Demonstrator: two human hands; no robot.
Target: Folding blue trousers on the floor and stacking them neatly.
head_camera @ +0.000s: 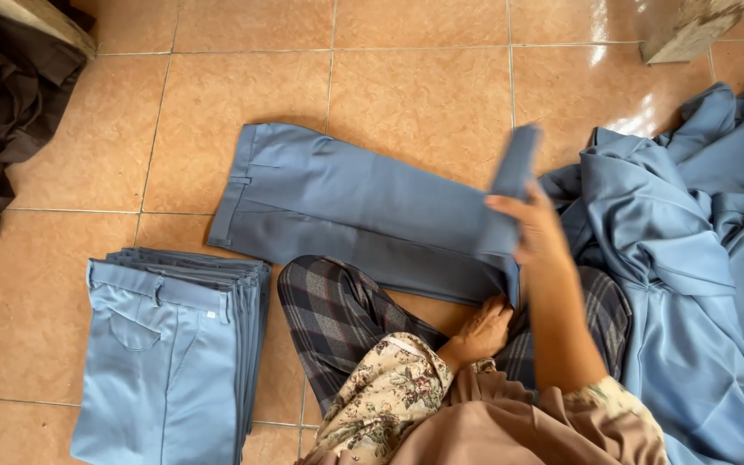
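A pair of blue trousers [337, 202] lies flat on the tiled floor in front of me, waistband to the left. My right hand [534, 232] grips the leg end of the trousers and lifts it up and over, so the cuff stands upright. My left hand [481, 331] rests low by my knee, pressing on the trousers' near edge at the fold. My legs in checked trousers [337, 314] lie crossed under the garment's near edge.
A neat stack of folded blue trousers [170, 344] sits at the lower left. A loose heap of blue garments [691, 250] fills the right side. Dark brown cloth [2, 103] hangs at the upper left. A pale block [691, 30] stands at the upper right.
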